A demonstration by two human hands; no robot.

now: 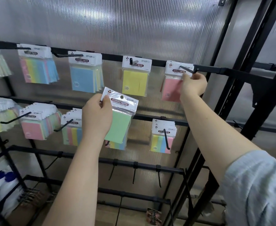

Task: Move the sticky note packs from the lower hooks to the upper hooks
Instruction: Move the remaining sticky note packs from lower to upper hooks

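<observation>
From the head camera, a black metal rack [241,74] stands in front of a ribbed see-through plastic wall [117,22]. The rack has rows of black hooks with packs of sticky notes hanging on them.

The left hand [97,115] is near the middle of the picture. Its thumb and fingers pinch the top left corner of a green sticky note pack in a clear bag with a white card top [120,115]. This pack is off the hooks and tilts a little. It sits in front of the lower row, and a striped pack [117,145] peeks out just below it, at 6 o'clock from it.

The right hand [193,85] is up at about 2 o'clock from the left hand. Its fingers curl around the right edge of a pink sticky note pack with a white card top [172,88], which hangs on the black upper hook at the right end [187,70].

Left of that, at 9 o'clock from it, a yellow pack [134,82] hangs on the upper row, then a blue pack [83,80], then a rainbow bunch [37,70].

On the lower row, at 5 o'clock from the green pack, a striped pack on a lower hook [161,142] hangs. More packs [36,128] hang at 9 o'clock.

The right arm wears a light blue sleeve [256,185].
</observation>
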